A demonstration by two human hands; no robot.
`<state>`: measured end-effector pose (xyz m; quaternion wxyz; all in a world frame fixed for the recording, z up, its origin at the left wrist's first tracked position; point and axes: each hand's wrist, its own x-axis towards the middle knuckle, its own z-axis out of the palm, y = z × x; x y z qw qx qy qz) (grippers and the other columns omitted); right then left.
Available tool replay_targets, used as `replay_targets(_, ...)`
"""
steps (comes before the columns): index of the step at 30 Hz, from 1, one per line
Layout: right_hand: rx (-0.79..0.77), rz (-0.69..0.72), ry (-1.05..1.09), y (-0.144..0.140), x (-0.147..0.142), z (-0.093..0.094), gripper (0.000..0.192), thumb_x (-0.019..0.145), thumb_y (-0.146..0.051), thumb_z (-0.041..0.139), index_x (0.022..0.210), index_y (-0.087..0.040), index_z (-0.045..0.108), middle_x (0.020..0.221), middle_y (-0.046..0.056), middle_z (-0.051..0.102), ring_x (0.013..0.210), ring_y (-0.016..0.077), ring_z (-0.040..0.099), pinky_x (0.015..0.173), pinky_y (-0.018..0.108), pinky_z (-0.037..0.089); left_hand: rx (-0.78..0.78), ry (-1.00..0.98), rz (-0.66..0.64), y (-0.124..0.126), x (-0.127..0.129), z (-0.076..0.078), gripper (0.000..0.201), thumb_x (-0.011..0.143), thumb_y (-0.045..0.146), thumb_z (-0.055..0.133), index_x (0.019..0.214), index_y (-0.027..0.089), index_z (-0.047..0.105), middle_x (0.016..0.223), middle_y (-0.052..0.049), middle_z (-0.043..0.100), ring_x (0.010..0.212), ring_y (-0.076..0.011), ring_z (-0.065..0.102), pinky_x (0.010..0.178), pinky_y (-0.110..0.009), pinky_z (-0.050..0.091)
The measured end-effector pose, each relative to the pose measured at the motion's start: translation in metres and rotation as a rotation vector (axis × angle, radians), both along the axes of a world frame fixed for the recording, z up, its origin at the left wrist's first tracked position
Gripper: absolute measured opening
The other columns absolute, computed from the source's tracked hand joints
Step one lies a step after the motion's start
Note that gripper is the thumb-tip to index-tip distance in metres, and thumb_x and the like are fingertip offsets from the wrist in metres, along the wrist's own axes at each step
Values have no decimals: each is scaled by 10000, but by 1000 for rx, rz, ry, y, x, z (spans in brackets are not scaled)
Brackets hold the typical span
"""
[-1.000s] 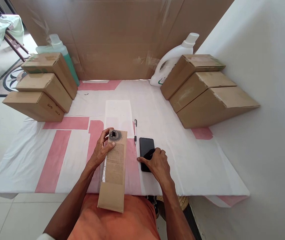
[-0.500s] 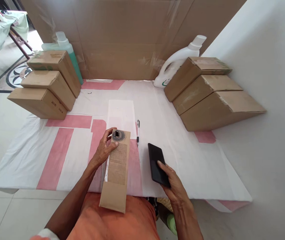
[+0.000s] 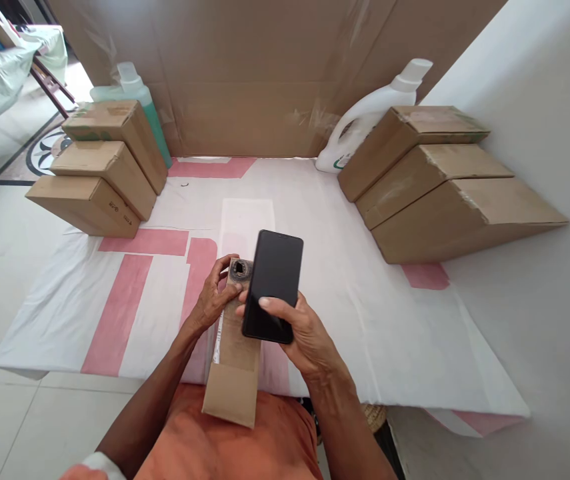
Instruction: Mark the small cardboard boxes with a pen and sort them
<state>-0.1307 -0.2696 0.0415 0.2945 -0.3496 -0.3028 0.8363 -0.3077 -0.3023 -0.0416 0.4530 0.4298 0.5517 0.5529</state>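
Observation:
My left hand point(image 3: 217, 293) grips the top end of a long, narrow cardboard box point(image 3: 231, 393), thumb on its upper face and fingers along the left side. Near that end the box has a dark-ringed hole. Its lower end reaches over the table's front edge, by my orange clothing. My right hand point(image 3: 302, 327) is closed around a black smartphone point(image 3: 275, 273), its dark screen facing up and the thumb lying across the lower part. The phone hangs over the right side of the box and covers part of it. A sheet of white paper point(image 3: 247, 217) lies beyond them.
Three brown cartons point(image 3: 107, 157) stand at the left before a green liquid bottle point(image 3: 152, 120). More cartons point(image 3: 429, 200) stand at the right by a white jug point(image 3: 359, 120) and the wall. A cardboard panel point(image 3: 245, 80) closes the back of the cloth-covered table point(image 3: 355, 293).
My right hand has brought the phone left and up, from beside the box to over its right side. The pen beside the paper is now hidden. My left hand keeps its hold.

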Motion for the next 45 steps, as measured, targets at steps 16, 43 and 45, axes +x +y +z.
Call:
replay_targets(16,-25,26,26,-7,-19,-7,416,741,-353,901,1067,-182,707,919,63,814,791,268,808,719,365,662,65,-14,-22,-1,-1,-5,779,854,749,676,1429,243,540,1531,-143,549,1445,-380,485,1208,-531,375)
replay_targets(43,4,-506,-276,14,81,-40,676,650,-707,887,1036,-169,752,837,101,829,677,257,798,605,331,663,89,45,14,-19,3,21,612,849,410,712,1412,245,536,1410,-109,611,1327,-339,552,1139,-511,408)
replay_targets(45,-12,-468,-357,13,86,-61,677,663,-704,878,1028,-148,745,819,110,822,679,267,795,614,344,660,88,48,15,-18,3,20,601,851,409,710,1403,242,538,1406,-109,611,1324,-336,555,1149,-513,398)
